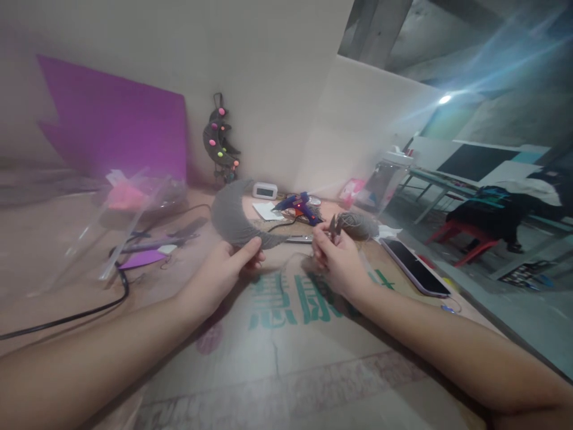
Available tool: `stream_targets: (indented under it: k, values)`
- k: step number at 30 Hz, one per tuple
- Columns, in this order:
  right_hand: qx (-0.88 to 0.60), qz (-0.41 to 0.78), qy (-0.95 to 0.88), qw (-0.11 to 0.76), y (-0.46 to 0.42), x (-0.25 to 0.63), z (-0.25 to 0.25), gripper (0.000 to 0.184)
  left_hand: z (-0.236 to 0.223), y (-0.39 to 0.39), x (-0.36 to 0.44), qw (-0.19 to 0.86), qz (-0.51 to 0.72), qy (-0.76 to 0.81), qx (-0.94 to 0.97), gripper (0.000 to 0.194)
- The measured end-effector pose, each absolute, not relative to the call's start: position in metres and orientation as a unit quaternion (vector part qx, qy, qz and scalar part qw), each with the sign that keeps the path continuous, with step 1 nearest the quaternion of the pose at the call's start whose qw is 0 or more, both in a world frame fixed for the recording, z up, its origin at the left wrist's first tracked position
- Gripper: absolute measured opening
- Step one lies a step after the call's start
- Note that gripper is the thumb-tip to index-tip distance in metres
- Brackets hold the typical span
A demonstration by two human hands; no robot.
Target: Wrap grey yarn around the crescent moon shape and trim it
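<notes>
A crescent moon wrapped in grey yarn (230,215) is held by its lower curve in my left hand (242,257), the thumb lying over its front. Its lower tip points right, towards my other hand. My right hand (333,257) is closed around what look like small thread snips (335,224), with two dark pointed blades sticking up past the fingers. The palm hides their handles. Just behind that hand lies a ball of grey yarn (358,226). Between the hands, further back, is a metal-coloured cutter (299,239).
A blue glue gun (299,206), a white digital clock (265,191) and a phone (416,267) lie around the work area. A decorated dark moon (219,140) hangs on the wall. Purple sheets (116,119) and a black cable (120,298) are left. Another person (496,206) sits at right.
</notes>
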State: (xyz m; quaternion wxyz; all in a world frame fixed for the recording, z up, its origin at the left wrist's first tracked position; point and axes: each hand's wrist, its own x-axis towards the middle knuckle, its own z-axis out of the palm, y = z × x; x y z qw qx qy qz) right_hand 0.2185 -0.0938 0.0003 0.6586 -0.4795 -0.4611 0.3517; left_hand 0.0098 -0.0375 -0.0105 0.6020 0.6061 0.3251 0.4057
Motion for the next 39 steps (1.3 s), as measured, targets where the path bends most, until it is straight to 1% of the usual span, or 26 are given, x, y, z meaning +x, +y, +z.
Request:
stream_targets:
  k: [3,5,7,10,12,13,14,15,16,18,21,25,28,31,35,39]
  values:
    - [-0.478,0.322,-0.428,0.696,-0.084,0.233,0.003,0.035,-0.013,-0.035,0.010,0.644,0.399,0.300,0.580,0.037]
    - [-0.498,0.321,-0.418,0.689,-0.081,0.239,0.002,0.037,-0.013,-0.034,0.010,0.655,0.387,0.291,0.580,0.038]
    - [-0.527,0.322,-0.421,0.665,-0.081,0.240,-0.001,0.040,-0.013,-0.033,0.009,0.634,0.375,0.304,0.604,0.039]
    - [-0.545,0.317,-0.465,0.621,-0.083,0.235,-0.006,0.040,-0.012,-0.034,0.007,0.539,0.395,0.345,0.659,0.037]
    - [-0.550,0.315,-0.494,0.595,-0.085,0.231,-0.008,0.035,-0.011,-0.035,0.004,0.458,0.432,0.322,0.708,0.030]
    - [-0.554,0.314,-0.501,0.586,-0.085,0.230,-0.009,0.033,-0.011,-0.036,0.002,0.419,0.436,0.271,0.749,0.019]
    - [-0.559,0.313,-0.505,0.579,-0.084,0.229,-0.010,0.031,-0.011,-0.037,0.000,0.376,0.437,0.211,0.790,0.022]
    - [-0.563,0.310,-0.505,0.576,-0.084,0.229,-0.010,0.030,-0.011,-0.038,-0.002,0.327,0.450,0.153,0.817,0.031]
    - [-0.566,0.308,-0.503,0.576,-0.083,0.229,-0.011,0.029,-0.010,-0.040,-0.004,0.285,0.455,0.114,0.836,0.036]
    - [-0.571,0.303,-0.494,0.582,-0.081,0.230,-0.012,0.029,-0.009,-0.043,-0.006,0.214,0.464,0.077,0.856,0.043]
    - [-0.568,0.309,-0.488,0.586,-0.079,0.232,-0.013,0.033,-0.006,-0.048,-0.007,0.154,0.468,0.064,0.868,0.046]
    - [-0.564,0.303,-0.516,0.569,-0.079,0.234,-0.014,0.034,-0.004,-0.052,-0.008,0.107,0.474,0.054,0.872,0.049]
    - [-0.580,0.287,-0.536,0.543,-0.078,0.235,-0.015,0.028,-0.004,-0.053,-0.008,0.077,0.474,0.043,0.876,0.050]
    - [-0.581,0.284,-0.536,0.542,-0.078,0.234,-0.016,0.022,-0.007,-0.053,-0.008,0.066,0.470,0.039,0.879,0.050]
    - [-0.572,0.293,-0.527,0.556,-0.078,0.233,-0.015,0.023,-0.011,-0.051,-0.010,0.065,0.462,0.040,0.884,0.050]
    - [-0.559,0.299,-0.531,0.563,-0.078,0.234,-0.018,0.029,-0.012,-0.050,-0.010,0.068,0.457,0.045,0.886,0.054]
